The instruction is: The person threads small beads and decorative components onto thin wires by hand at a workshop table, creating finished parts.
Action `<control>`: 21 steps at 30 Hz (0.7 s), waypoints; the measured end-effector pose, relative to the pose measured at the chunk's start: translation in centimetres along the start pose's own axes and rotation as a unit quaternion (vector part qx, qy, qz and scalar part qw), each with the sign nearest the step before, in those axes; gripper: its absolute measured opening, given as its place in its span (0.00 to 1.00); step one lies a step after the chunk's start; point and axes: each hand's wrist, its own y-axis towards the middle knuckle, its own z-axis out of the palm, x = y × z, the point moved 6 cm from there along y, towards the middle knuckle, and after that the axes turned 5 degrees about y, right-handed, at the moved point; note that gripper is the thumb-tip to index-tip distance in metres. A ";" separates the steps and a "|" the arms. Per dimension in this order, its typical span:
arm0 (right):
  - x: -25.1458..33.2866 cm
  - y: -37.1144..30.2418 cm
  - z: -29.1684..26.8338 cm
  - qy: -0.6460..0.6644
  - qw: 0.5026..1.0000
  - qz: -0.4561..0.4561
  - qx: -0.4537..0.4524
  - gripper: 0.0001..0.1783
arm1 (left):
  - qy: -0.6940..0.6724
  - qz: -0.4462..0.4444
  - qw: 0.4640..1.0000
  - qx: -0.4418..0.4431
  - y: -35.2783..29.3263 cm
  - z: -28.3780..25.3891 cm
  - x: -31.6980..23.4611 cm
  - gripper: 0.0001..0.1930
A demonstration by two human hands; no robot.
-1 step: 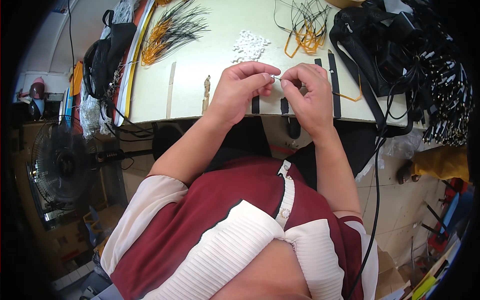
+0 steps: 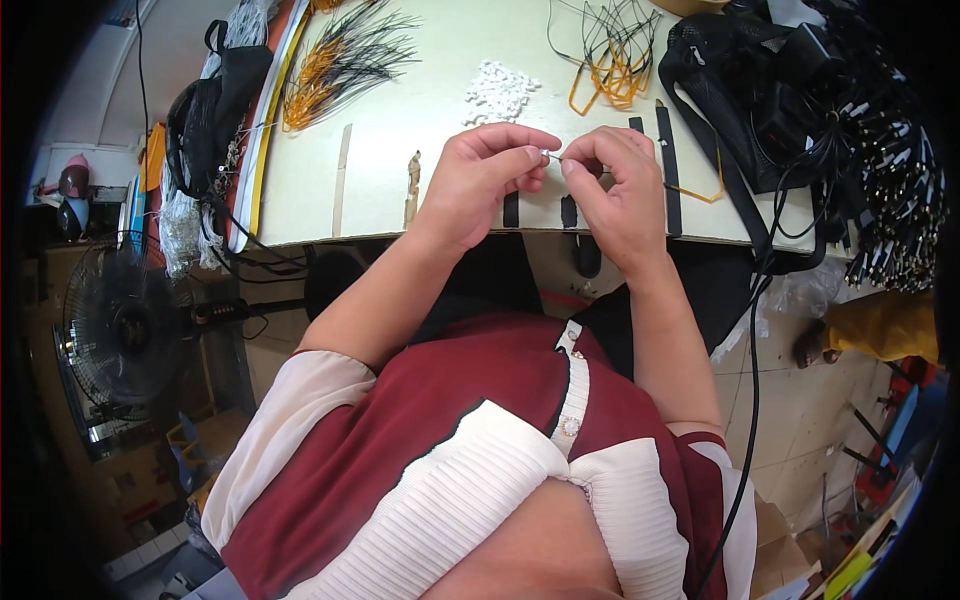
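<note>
the left hand (image 2: 480, 182) has its thumb and index finger closed to a narrow pinch on a small white piece (image 2: 545, 153), which sits right at the fingertips. the right hand (image 2: 625, 185) pinches a thin dark cord (image 2: 555, 157) between thumb and index finger, and the cord's end points left, at the white piece; whether it passes inside is too small to tell. the other right fingers curl inward, and what they may hold is hidden. an orange cord (image 2: 712, 201) loops out to the right of the right fingers, over the white table (image 2: 440, 95). beyond the left fingertips, and apart from them, lies a heap of small white pieces (image 2: 502, 90). farther off, past the right fingers, is a loose tangle of orange and black cords (image 2: 615, 78); a thicker bundle of such cords (image 2: 325, 80) lies well to the left of the left fingers. a black bag (image 2: 725, 125) rests well to the right of the right fingers.
</note>
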 end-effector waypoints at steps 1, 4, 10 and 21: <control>-0.1 0.0 0.1 0.000 1.000 0.005 0.006 0.03 | 0.000 0.002 1.000 0.003 0.0 0.0 0.0 0.09; -0.2 0.0 0.2 -0.004 1.000 0.012 0.014 0.04 | 0.016 0.020 1.000 0.004 0.1 -0.1 0.1 0.09; -0.6 0.0 0.3 -0.010 0.999 0.036 0.018 0.04 | 0.180 0.092 0.979 -0.030 -0.2 0.3 -0.4 0.09; -0.8 -0.1 -0.1 -0.022 0.999 0.041 0.001 0.04 | 0.169 0.100 0.980 -0.042 0.2 0.8 0.1 0.09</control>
